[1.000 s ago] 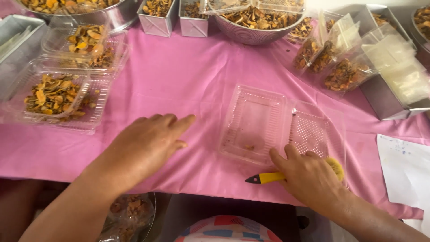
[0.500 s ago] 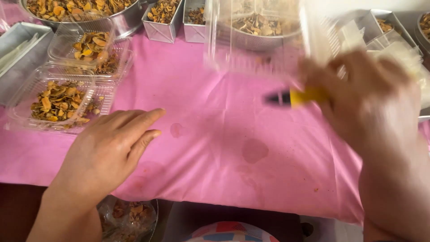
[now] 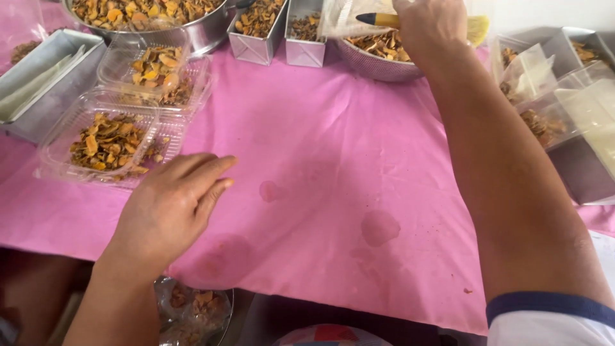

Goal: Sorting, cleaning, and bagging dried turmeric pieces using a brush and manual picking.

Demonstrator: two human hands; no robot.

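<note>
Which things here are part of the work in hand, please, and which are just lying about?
In hand:
right hand
yellow tool
clear container
metal bowl
left hand

Lying about:
filled clear boxes
metal tins
pink cloth

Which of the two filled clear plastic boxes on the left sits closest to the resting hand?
The nearer clear box, at the cloth's left side just beyond the left hand. The other filled box lies farther back, by the big metal bowl.
</note>
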